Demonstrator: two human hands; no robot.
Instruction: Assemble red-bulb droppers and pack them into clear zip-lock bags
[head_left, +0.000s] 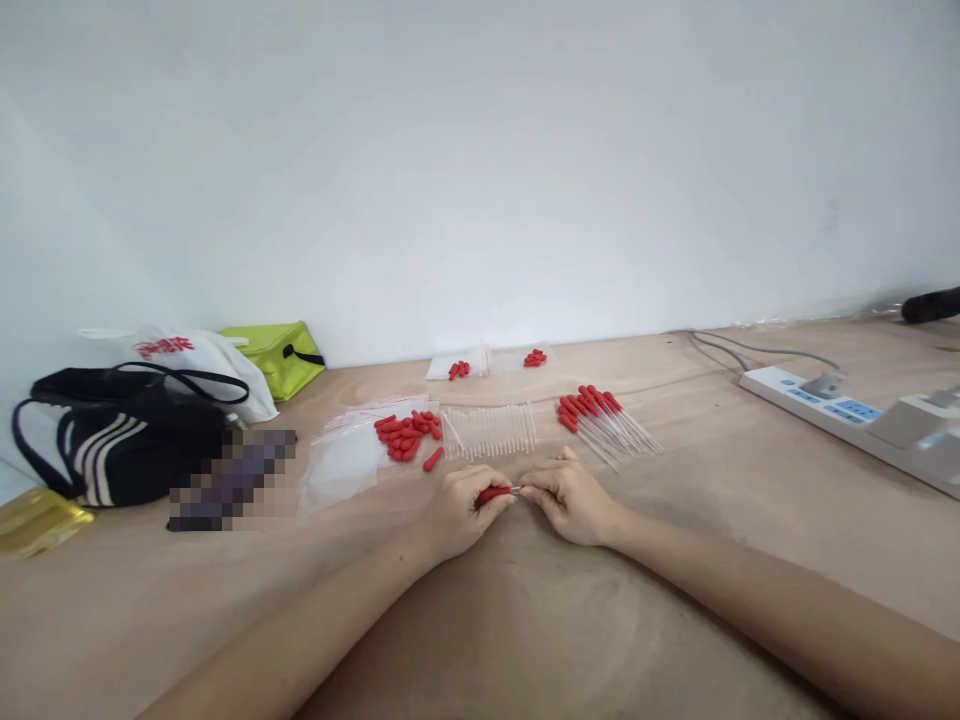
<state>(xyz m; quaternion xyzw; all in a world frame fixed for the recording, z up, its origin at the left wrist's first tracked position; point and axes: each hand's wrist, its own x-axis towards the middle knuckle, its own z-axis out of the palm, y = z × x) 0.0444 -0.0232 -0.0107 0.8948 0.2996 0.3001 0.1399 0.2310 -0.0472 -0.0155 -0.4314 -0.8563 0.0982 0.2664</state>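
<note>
On my feed: L hand (457, 512) pinches a small red cap (493, 493), soft-looking and bullet-shaped, between thumb and curled fingers. R hand (571, 500) pinches a thin clear tube (516, 489), its tip meeting the cap's mouth. Both hands rest knuckles-up on the matte plywood table (525, 620), fingertips nearly touching, forearms angled in from the near corners. Just beyond them lie a loose pile of red caps (409, 435) w/ a glossy clear zip bag (345, 455) to its left, a neat row of clear tubes (489, 430), and a fan of capped tubes (600, 415). A white power strip (825, 400) lies far right.
</note>
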